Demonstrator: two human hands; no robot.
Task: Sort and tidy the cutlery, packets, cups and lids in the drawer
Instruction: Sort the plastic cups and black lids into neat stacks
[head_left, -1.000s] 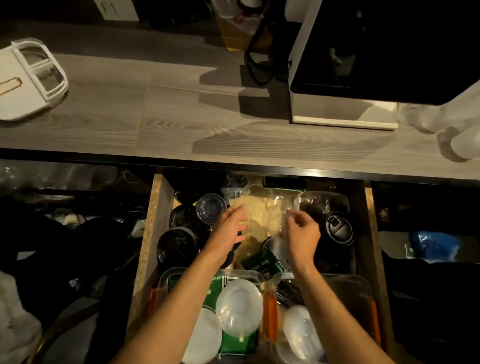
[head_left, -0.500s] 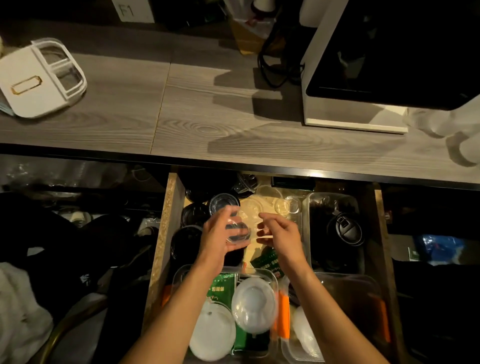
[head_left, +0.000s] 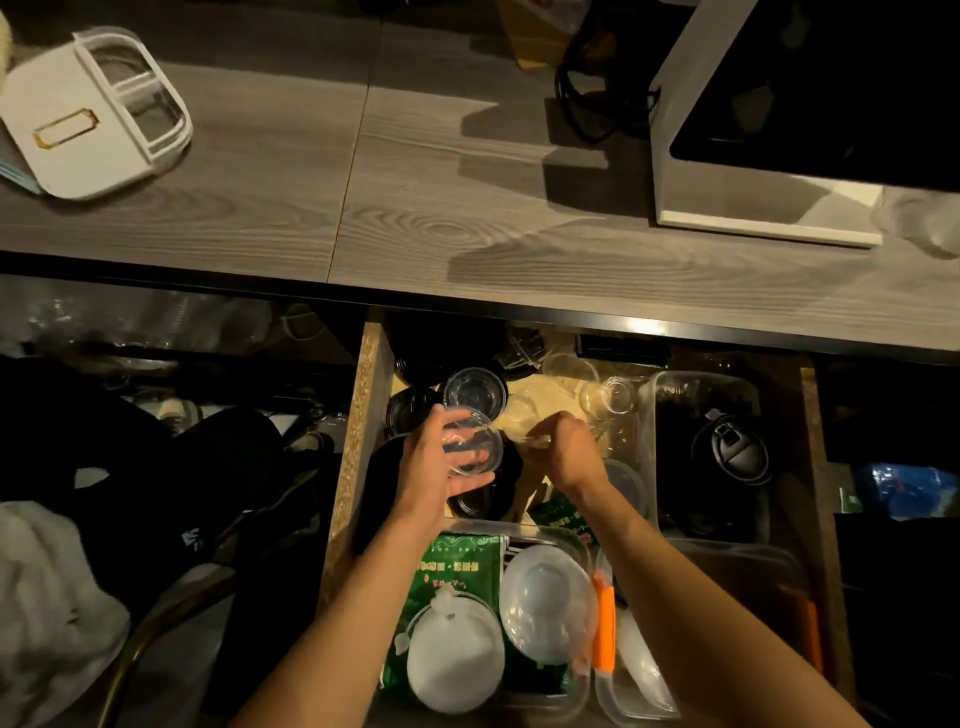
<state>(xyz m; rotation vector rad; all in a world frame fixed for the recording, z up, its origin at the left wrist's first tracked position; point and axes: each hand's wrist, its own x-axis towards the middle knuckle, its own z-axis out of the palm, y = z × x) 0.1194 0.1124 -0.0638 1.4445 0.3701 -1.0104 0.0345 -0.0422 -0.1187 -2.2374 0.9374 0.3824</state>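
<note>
While left hand (head_left: 423, 467) grips cup (head_left: 472, 448), right hand (head_left: 569, 451) beside

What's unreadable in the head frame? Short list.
- Right hand: pinches something thin and clear; too small and dim to name.
- Black lids at the drawer's left: count lost in shadow and behind the left hand.
- Green packet: print too blurred, partly under white lids.

Left hand (head_left: 423, 470) grips a clear cup (head_left: 474, 448) above the drawer (head_left: 358, 436).
</note>
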